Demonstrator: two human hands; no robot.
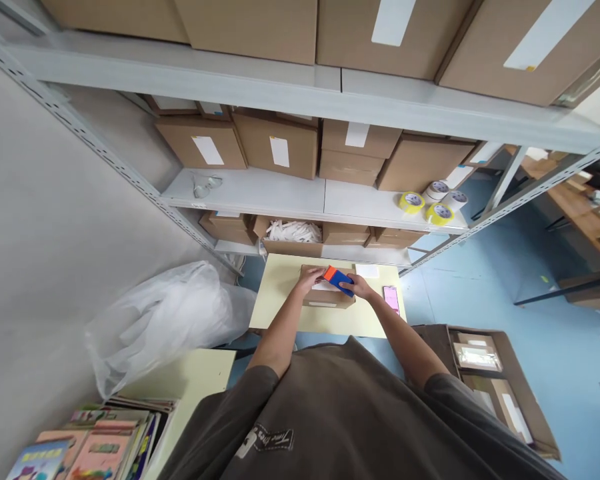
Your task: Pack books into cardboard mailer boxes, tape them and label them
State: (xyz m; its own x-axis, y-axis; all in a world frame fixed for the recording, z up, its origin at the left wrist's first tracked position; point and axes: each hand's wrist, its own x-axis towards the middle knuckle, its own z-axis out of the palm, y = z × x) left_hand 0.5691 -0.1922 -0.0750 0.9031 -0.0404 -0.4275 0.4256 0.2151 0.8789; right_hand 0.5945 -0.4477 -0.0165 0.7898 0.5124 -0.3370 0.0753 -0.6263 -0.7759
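A blue block-shaped object with an orange end is held at a tilt over a cardboard box; its exact kind is unclear. My right hand grips the blue end, thumb on top. At the orange end, the fingers of my left hand close on the edge, partly hidden. Beneath both hands, the box lies on a pale yellow table and bears white labels. A phone with a pink screen lies right of my right hand, and a white paper is behind it.
Metal shelving with cardboard boxes rises beyond the table. Rolls of tape stand at the shelf's right. A plastic bag bulges on the left, above a stack of books. An open carton sits at lower right.
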